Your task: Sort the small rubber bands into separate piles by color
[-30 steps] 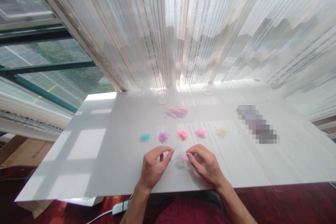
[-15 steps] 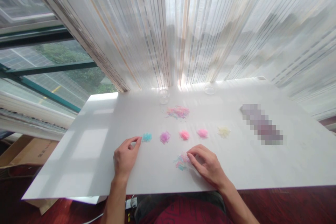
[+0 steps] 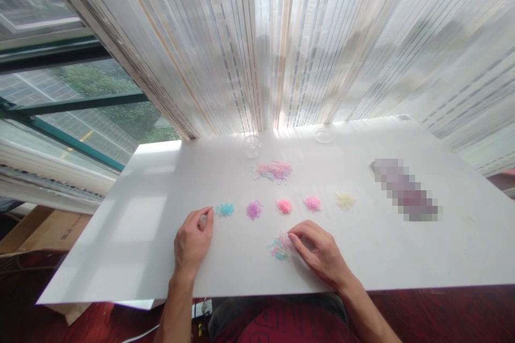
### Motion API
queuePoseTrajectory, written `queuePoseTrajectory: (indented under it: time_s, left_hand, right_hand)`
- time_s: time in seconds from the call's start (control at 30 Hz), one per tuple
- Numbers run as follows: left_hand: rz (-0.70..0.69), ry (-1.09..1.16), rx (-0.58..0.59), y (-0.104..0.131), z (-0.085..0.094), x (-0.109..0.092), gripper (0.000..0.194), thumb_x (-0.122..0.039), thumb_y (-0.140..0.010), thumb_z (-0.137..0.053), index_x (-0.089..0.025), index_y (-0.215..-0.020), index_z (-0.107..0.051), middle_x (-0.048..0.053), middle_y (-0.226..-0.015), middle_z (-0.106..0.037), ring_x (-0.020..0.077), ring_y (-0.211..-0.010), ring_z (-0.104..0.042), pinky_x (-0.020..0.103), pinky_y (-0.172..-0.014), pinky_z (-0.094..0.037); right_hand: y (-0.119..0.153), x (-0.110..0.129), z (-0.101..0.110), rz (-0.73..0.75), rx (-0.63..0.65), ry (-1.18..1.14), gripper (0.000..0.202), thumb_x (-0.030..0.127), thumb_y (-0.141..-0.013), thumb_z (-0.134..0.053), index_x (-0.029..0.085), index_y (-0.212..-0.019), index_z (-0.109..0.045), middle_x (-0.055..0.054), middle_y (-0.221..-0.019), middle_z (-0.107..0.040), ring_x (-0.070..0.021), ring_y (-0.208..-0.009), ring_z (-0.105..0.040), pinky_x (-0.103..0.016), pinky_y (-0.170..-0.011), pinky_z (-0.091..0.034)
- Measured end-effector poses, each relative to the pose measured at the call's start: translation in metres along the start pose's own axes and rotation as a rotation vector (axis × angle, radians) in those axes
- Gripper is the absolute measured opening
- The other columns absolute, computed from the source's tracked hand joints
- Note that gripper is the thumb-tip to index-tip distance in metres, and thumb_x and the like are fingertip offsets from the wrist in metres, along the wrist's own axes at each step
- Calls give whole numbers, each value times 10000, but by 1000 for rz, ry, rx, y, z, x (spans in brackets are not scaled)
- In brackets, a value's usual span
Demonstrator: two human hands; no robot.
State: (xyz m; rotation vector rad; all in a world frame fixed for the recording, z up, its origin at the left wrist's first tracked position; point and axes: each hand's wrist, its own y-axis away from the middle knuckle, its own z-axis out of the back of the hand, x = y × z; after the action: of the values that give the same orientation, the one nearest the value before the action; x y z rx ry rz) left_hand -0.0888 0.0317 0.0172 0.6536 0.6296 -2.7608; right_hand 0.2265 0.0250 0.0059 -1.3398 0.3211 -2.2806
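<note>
My left hand (image 3: 195,238) has thumb and forefinger pinched together just left of the teal pile (image 3: 226,210); what they hold, if anything, is too small to tell. My right hand (image 3: 317,249) pinches at the right edge of a loose mixed-colour pile (image 3: 279,249) near the table's front; the contents of its fingertips cannot be made out. Right of the teal pile, in a row, lie a purple pile (image 3: 254,209), a coral-pink pile (image 3: 285,206), a pink pile (image 3: 312,203) and a pale yellow pile (image 3: 345,201). A larger mixed pile (image 3: 274,171) of thin pieces lies behind them.
Two clear round dishes, one at the back middle (image 3: 252,144) and one farther right (image 3: 323,136), stand on the white table (image 3: 402,257). A blurred-out object (image 3: 406,190) lies at the right. Striped curtains hang behind, and a cardboard box (image 3: 48,230) is at the left.
My left hand has drawn slightly left, away from the teal pile. My right hand stays at the front mixed pile, nearly unmoved. The view has shifted slightly.
</note>
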Motion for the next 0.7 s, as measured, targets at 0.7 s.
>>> queuePoseTrajectory:
  time_s: [0.7]
  left_hand:
    - [-65,194,100,-2,-9,-10,305,-386,-920,-575,-205,-1107,-733,93,-1020,-763,225,-855,-708,327,-729,-600]
  right_hand:
    - [2,-1,-1,-26,1,-20,152,196,-1012,-559,222,-910,-668,-32,-814,-678,-166,-727,-655,-282,-677,-543]
